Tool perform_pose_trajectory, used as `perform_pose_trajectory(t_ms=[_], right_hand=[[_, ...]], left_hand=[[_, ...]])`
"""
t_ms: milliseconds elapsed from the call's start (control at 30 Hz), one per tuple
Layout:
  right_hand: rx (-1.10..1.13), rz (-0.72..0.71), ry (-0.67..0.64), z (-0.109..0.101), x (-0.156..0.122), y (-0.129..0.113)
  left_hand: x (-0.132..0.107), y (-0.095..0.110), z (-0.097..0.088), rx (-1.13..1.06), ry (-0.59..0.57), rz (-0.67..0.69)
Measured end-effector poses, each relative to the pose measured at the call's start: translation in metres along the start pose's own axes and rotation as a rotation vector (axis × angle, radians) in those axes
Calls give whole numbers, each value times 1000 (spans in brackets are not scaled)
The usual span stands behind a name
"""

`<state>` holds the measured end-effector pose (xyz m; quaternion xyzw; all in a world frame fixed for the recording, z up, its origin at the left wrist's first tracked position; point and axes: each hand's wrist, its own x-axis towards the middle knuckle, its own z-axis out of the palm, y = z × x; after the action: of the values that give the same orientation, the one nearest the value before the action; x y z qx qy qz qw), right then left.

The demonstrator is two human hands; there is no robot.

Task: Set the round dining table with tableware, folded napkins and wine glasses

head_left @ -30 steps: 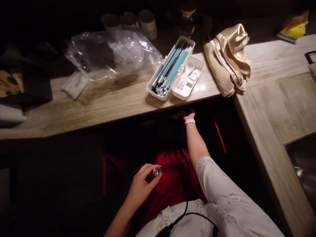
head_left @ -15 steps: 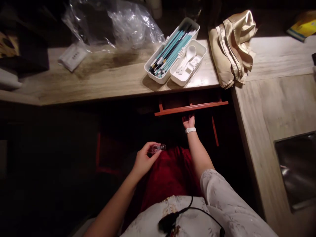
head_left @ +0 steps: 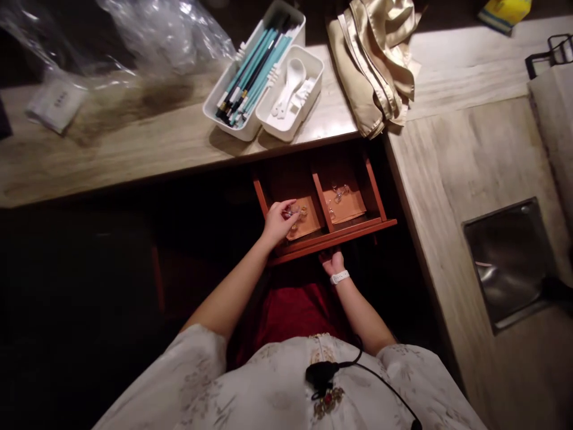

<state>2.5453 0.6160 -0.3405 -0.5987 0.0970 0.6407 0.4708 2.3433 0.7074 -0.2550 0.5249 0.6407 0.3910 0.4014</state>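
A reddish-brown wooden drawer (head_left: 333,240) is pulled out below the counter, with a divider (head_left: 322,203) between two compartments. My left hand (head_left: 278,222) reaches into the left compartment, its fingers pinched around a small clear glass piece (head_left: 292,210). Other small clear pieces (head_left: 303,211) lie close to those fingertips. In the right compartment are more clear glass pieces (head_left: 341,192). My right hand (head_left: 332,263), with a white band at the wrist, holds the drawer front from below; its fingertips are hidden under the edge.
On the counter (head_left: 147,143) above stand a white box (head_left: 250,128) of teal and black sticks and a smaller white box (head_left: 286,128) with a white spoon (head_left: 293,77). A gold satin cloth (head_left: 376,71) and clear plastic bags (head_left: 165,36) lie beside them. A metal basin (head_left: 514,269) is set at the right.
The drawer has come out toward me with my right hand at its front. My left hand has moved from near my lap up into the left compartment with the clear glass piece.
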Motion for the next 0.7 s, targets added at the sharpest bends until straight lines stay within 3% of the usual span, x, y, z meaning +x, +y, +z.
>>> perform_pose_trajectory(t_ms=[100, 167, 267, 367, 433, 600, 700], right_hand=[[3, 14, 3, -15, -5, 11], [11, 25, 5, -21, -8, 17], [20, 35, 7, -29, -10, 25], [21, 35, 9, -37, -15, 31], [19, 29, 0, -42, -21, 32], [26, -8, -58, -48, -34, 21], [20, 5, -59, -43, -35, 7]], left_hand=[[1, 0, 17, 55, -92, -34], [-1, 3, 26, 166, -151, 15], [-4, 7, 36, 484, -244, 103], [-10, 6, 48, 866, -457, 123], [-17, 2, 62, 999, -583, 138], [-27, -15, 99, 1039, -645, 141], [-23, -23, 112, 1036, -646, 120]])
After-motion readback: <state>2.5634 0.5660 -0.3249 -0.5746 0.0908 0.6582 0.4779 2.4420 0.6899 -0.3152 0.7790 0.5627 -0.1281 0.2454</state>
